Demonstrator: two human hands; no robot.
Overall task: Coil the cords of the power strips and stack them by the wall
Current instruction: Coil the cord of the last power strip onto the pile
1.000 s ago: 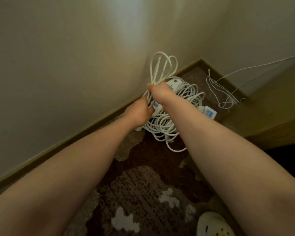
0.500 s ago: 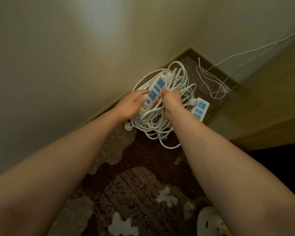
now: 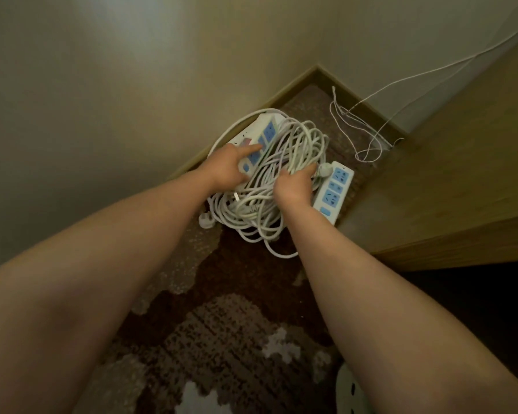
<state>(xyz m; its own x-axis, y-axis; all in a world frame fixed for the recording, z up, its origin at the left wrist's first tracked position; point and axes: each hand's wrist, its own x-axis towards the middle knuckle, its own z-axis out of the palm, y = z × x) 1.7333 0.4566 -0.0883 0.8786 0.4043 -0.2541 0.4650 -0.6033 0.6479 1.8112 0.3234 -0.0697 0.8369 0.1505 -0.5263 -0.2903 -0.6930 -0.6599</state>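
A pile of white coiled cords (image 3: 269, 186) lies on the carpet against the wall's baseboard. A white power strip with blue sockets (image 3: 263, 135) rests on top of the pile at its far left side. My left hand (image 3: 228, 167) presses flat on that strip, its index finger stretched out over the sockets. My right hand (image 3: 295, 186) is curled into the loops on the pile's right side. A second white power strip (image 3: 335, 189) lies on the floor just right of the pile. A white plug (image 3: 205, 220) sticks out at the pile's near left.
A thin white wire (image 3: 368, 138) hangs down the far wall and loops in the corner. A wooden cabinet (image 3: 449, 180) stands close on the right. Patterned brown carpet (image 3: 222, 339) covers the floor. A white perforated shoe (image 3: 353, 392) shows at the bottom edge.
The cord bundle, held up in both hands a second ago, has come down onto the pile by the wall. My left hand has shifted onto the top strip; my right hand has moved right among the loops.
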